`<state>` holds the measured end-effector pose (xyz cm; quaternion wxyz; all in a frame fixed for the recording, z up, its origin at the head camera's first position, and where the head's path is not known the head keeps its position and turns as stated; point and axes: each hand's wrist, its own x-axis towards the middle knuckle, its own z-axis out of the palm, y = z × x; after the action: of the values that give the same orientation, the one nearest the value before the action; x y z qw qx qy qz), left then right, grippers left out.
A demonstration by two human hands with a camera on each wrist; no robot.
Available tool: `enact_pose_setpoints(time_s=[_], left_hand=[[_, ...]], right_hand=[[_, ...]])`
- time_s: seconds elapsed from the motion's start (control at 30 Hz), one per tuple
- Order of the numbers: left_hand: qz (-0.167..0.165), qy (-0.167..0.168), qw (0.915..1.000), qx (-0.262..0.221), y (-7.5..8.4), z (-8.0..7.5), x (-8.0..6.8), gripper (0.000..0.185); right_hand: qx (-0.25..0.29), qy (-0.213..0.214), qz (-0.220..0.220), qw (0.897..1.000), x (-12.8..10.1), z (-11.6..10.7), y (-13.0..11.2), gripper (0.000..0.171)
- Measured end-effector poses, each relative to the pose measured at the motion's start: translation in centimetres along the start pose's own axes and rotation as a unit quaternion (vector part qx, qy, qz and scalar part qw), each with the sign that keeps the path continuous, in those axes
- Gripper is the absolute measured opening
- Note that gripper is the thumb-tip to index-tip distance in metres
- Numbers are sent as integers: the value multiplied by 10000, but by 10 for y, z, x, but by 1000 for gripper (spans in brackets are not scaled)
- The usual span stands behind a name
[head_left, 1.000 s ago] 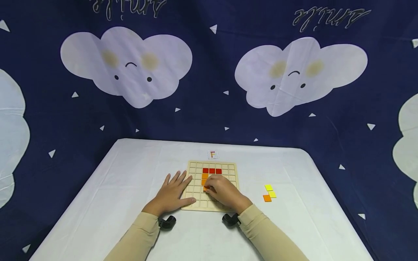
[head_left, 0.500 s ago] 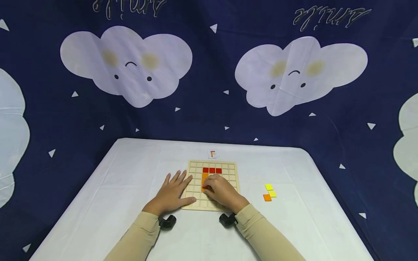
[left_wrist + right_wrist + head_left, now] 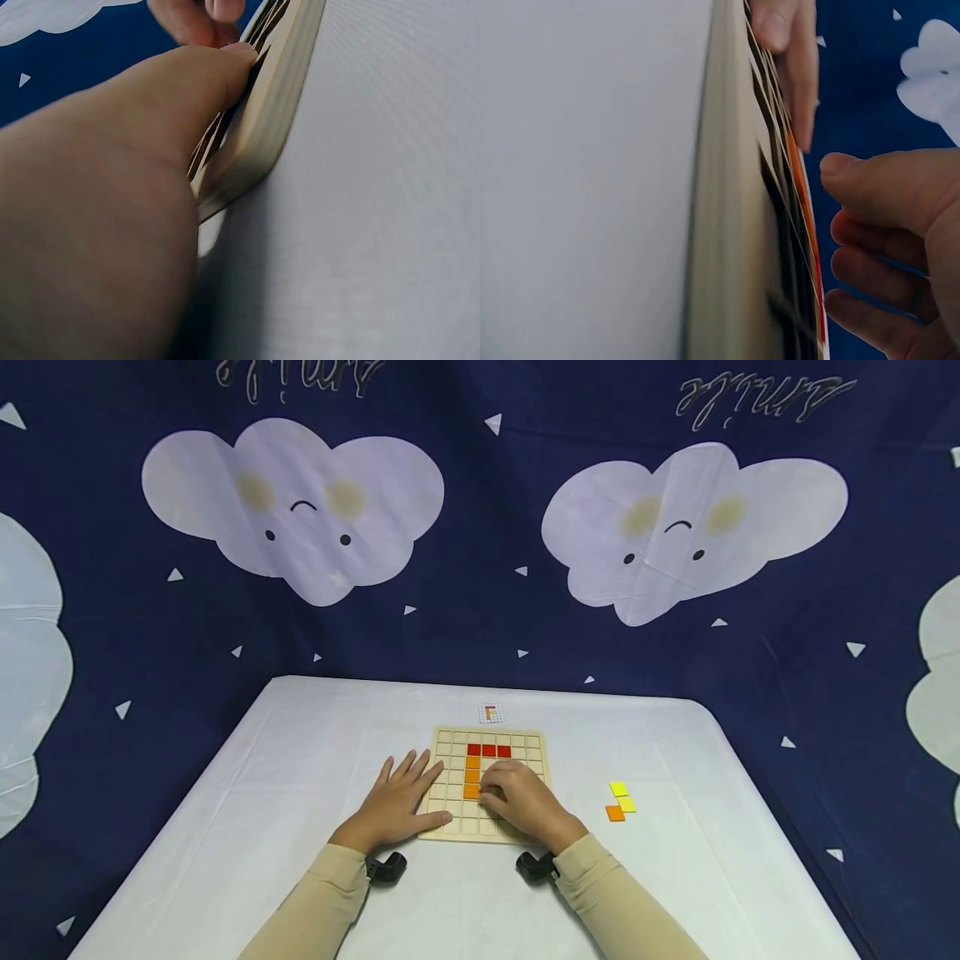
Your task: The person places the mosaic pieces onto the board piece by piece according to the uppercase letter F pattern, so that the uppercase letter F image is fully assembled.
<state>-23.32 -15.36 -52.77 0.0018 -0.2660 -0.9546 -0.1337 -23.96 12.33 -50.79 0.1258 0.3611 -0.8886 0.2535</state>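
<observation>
A pale wooden grid board lies on the table, its grooves dividing it into squares. Three red tiles form a row near its far side. Below the leftmost red tile, orange tiles run down in a column. My left hand rests spread over the board's left edge, thumb on its lower left part. Just right of the lowest orange tile, my right hand hovers over the board with loosely bent fingers. In the right wrist view its thumb and fingers hold nothing. Some squares are hidden under this hand.
Two yellow tiles and a loose orange tile lie on the white table right of the board. Behind the board is a small pattern card. A dark blue cloud-printed cloth hangs behind the table.
My right hand has let go of the lowest orange tile and drawn slightly right, so that tile now shows flat in the column. My left hand has stayed put.
</observation>
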Motion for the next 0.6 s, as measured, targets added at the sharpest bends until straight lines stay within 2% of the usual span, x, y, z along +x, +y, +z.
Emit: enact_pose_setpoints(time_s=[0.17,0.37,0.6], left_hand=[[-38,10,10000,-48,1,0,1,97],[-96,-56,9999,-33,1,-1,0,98],[-78,-52,9999,-51,1,-1,0,98]], right_hand=[[-36,358,220,9991,-23,-22,18,8],[-257,644,547,9961,-60,-52,51,15],[-302,629,770,9946,-110,-82,79,29]])
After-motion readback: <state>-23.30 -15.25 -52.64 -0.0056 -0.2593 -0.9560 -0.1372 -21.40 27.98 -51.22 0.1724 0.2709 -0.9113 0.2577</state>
